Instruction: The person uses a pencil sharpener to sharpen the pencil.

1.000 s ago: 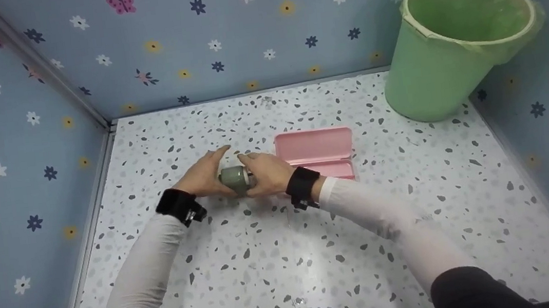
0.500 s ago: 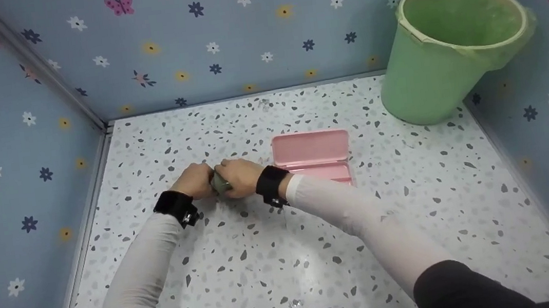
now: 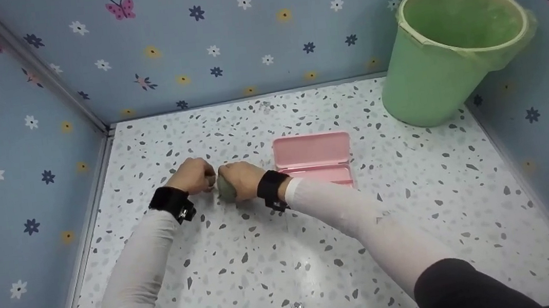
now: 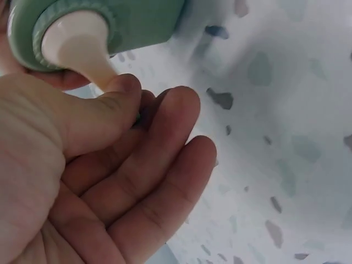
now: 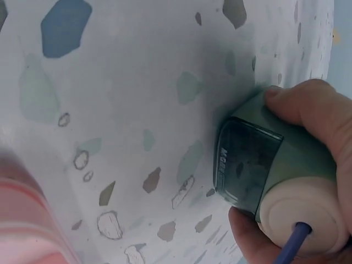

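Observation:
A green hand-crank pencil sharpener point(image 3: 226, 189) is held by my right hand point(image 3: 242, 179), thumb on one side of its body in the right wrist view. A purple pencil point(image 5: 292, 245) sticks out of its round cream front; dark clear plastic covers the shavings drawer point(image 5: 246, 165). My left hand point(image 3: 192, 176) pinches the end of the cream crank handle point(image 4: 80, 47) between thumb and curled index finger, the other fingers lying loosely bent. Those fingers hide the crank's knob. The sharpener lies just above or on the speckled table; contact is hard to tell.
A pink pencil case point(image 3: 311, 150) lies with its lid up, right of my right hand, its lower part partly behind the wrist. At the back right stands a tall green bin point(image 3: 425, 75) with a liner. Flowered panels point(image 3: 220, 41) wall in the table.
Both hands and the sharpener shifted left. My left hand went from spread around the sharpener to pinching its crank, moving slightly within the last half second. The right hand keeps its grip.

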### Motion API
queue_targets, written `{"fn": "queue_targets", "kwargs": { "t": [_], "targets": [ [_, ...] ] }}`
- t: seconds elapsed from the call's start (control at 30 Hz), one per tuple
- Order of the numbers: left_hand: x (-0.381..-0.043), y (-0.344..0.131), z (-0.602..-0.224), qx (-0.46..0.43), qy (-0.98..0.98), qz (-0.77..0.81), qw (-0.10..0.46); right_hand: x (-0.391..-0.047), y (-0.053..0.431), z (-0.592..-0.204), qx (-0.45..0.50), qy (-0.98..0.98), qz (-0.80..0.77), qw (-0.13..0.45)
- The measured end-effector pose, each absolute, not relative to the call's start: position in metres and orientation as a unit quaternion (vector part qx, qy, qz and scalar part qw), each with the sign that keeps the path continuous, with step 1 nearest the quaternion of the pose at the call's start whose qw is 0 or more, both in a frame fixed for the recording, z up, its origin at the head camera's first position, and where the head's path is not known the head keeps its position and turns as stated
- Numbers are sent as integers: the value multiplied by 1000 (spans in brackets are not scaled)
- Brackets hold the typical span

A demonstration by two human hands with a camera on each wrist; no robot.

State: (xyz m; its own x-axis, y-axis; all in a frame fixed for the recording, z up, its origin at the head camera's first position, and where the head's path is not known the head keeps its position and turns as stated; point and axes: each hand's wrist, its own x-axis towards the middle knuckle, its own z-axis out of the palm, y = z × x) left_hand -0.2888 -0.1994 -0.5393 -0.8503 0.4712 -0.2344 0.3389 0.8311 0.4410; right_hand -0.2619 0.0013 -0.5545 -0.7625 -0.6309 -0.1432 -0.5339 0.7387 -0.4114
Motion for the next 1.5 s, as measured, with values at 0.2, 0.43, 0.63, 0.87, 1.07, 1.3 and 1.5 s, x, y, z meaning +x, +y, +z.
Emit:
{"fn": "queue_targets", "kwargs": {
  "t": [0.2, 0.43, 0.63, 0.87, 1.07, 1.3, 1.5],
  "targets": [
    [-291, -195, -531, 217, 947, 160, 173, -262, 2, -549, -303, 928, -173, 134],
    [-292, -200, -518, 243, 949, 133, 151, -268, -1, -547, -311, 925, -176, 126],
    [-290, -197, -501, 275, 943, 137, 131, -272, 2, -545, -295, 930, -176, 132],
    [-276, -191, -485, 298, 939, 135, 110, -277, 9, -541, -289, 930, -176, 140],
    [-267, -188, -483, 291, 941, 136, 103, -279, 12, -543, -311, 926, -165, 137],
    [-261, -190, -480, 257, 939, 151, 169, -278, 6, -547, -314, 927, -158, 128],
    [-245, -195, -490, 236, 918, 202, 246, -272, 3, -554, -321, 922, -166, 140]
  ]
}}
